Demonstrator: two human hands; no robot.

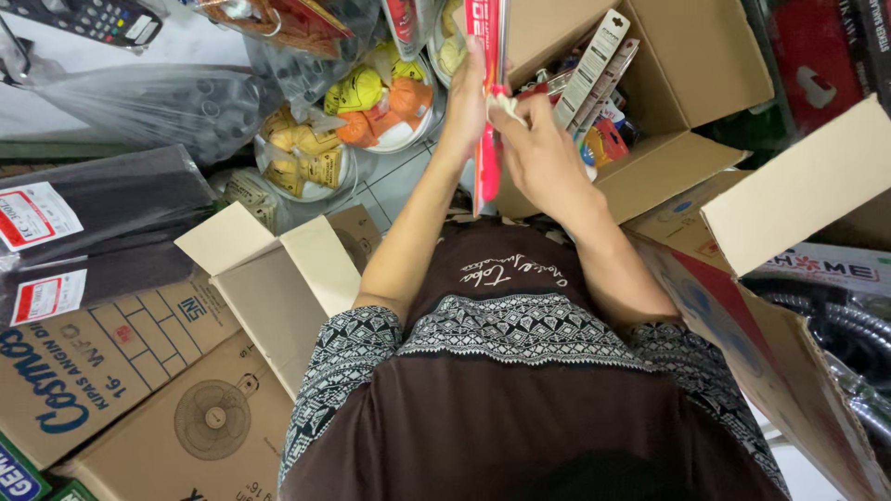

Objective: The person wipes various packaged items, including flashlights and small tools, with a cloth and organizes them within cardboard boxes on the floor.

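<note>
Above the open cardboard box (pixel 650 111), held up in front of the person's chest, a long flat red carded pack (pixel 489 102) stands nearly upright in both hands. Its long axis runs top to bottom of the view, one end passing out of the upper edge and the lower end hanging at about wrist height, tilted only slightly. It is seen almost edge-on, so its broad faces turn left and right.

The left hand (pixel 467 102) has its fingers closed around the pack's left edge, high up. The right hand (pixel 536 153) pinches a small pale tag or slip (pixel 506 104) against the pack's right face, fingers curled in on it.

Judging from this hold, the work goes best if the left hand steadies the pack while the right does the fine fingering, so the thin card does not bend or twist.

Inside the box just beyond lie more carded packets (pixel 594 70), leaning upright. To the left sit bagged bowls of yellow and orange items (pixel 380 97), and nearer, printed fan cartons (pixel 139 371) with open flaps.
</note>
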